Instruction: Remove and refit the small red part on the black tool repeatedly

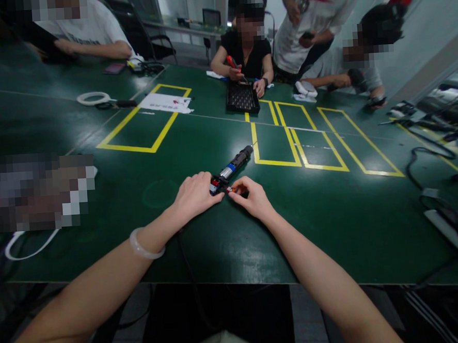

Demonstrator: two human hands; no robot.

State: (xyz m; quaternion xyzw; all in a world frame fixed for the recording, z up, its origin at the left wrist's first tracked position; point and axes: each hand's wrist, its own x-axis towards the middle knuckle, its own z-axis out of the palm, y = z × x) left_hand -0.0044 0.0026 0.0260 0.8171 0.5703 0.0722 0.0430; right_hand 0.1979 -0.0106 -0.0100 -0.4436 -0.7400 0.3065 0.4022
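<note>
An electric screwdriver (234, 166) with its inner parts bare lies slantwise on the green table. Its silver motor and blue band show, and a thin bit points away from me. My left hand (195, 194) is closed around its near end, where red and dark parts peek out beside the fingers. Close by, my right hand (251, 196) pinches a small orange and white piece (230, 190), perhaps wiring, at the screwdriver's near end. The fingertips of both hands almost meet there, so the exact contact is hidden. A dark cord (188, 267) hangs below my left wrist.
Yellow tape rectangles (277, 164) mark the green table (313, 228). Across it a person (245, 51) works over a black tray (242, 99). A white sheet (165, 103) and a white ring-shaped item (93, 98) lie left of it. Black cables (417, 173) run along the right.
</note>
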